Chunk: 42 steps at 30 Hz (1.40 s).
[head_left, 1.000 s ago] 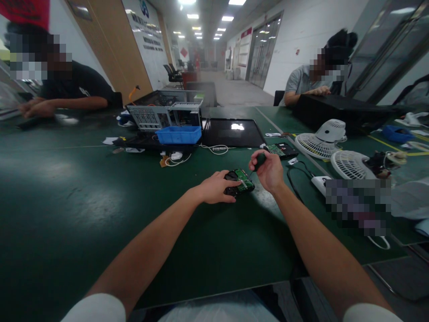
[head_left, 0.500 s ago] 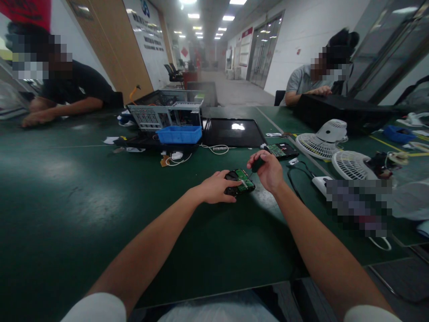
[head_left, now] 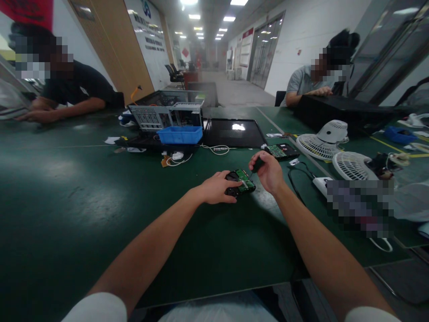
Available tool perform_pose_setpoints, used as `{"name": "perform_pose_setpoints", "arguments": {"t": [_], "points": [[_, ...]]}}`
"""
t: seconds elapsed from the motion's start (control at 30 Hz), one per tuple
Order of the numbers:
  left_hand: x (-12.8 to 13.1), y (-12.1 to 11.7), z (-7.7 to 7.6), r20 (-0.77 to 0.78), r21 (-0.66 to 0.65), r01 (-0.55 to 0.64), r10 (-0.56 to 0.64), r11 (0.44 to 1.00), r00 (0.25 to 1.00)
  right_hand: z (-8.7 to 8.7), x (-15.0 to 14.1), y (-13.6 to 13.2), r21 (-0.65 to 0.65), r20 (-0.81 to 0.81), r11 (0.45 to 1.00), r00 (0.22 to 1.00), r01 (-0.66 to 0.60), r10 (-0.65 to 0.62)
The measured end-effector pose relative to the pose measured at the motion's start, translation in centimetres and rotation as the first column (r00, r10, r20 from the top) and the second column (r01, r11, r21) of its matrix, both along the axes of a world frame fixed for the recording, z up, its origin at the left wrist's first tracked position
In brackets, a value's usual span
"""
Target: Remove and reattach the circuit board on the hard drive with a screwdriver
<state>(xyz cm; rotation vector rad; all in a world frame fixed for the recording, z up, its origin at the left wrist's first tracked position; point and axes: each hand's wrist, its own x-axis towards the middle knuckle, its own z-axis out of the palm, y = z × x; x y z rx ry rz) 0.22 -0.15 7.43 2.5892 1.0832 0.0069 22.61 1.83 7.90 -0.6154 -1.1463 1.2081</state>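
A hard drive (head_left: pixel 247 184) with its green circuit board facing up lies on the green table in front of me. My left hand (head_left: pixel 217 187) holds it down from the left, index finger across the board and thumb by the near edge. My right hand (head_left: pixel 271 172) is closed around the dark handle of a screwdriver (head_left: pixel 257 164). Its thin shaft slants down to the right edge of the board; whether the tip sits in a screw is too small to tell. Beyond my right hand lies a second hard drive (head_left: pixel 282 150), circuit board up.
An opened computer case (head_left: pixel 150 117) stands at the back, with a blue tray (head_left: pixel 180 135) before it and a black panel (head_left: pixel 234 132) beside. White fan parts (head_left: pixel 317 145), a power strip (head_left: pixel 321 184) and cables lie to the right. Two other people sit across the table.
My hands, the hard drive and the screwdriver keep nearly the same places. The person at the far left has shifted their forearms and hands slightly.
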Motion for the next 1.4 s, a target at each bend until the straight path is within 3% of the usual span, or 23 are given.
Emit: {"name": "perform_pose_setpoints", "arguments": {"t": [0.13, 0.47, 0.73, 1.0, 1.4], "points": [[0.0, 0.1, -0.3, 0.007, -0.007, -0.007, 0.007, 1.0, 1.0, 0.1, -0.1, -0.2, 0.02, 0.013, 0.999, 0.999, 0.045, -0.045], [-0.1, 0.1, -0.3, 0.008, -0.008, -0.009, 0.009, 1.0, 1.0, 0.4, 0.1, -0.3, -0.024, 0.049, 0.999, 0.998, -0.036, 0.038], [-0.1, 0.2, -0.3, 0.012, -0.012, -0.003, 0.003, 1.0, 1.0, 0.7, -0.3, -0.6, -0.056, 0.07, 0.998, 0.997, -0.004, 0.008], [0.0, 0.0, 0.0, 0.005, -0.018, -0.007, 0.007, 1.0, 1.0, 0.8, -0.1, -0.4, -0.063, 0.018, 0.997, 0.999, -0.049, 0.05], [0.0, 0.0, 0.1, -0.01, -0.021, -0.005, 0.005, 1.0, 1.0, -0.2, -0.4, 0.2, -0.052, 0.018, 0.996, 0.998, 0.066, -0.065]]}}
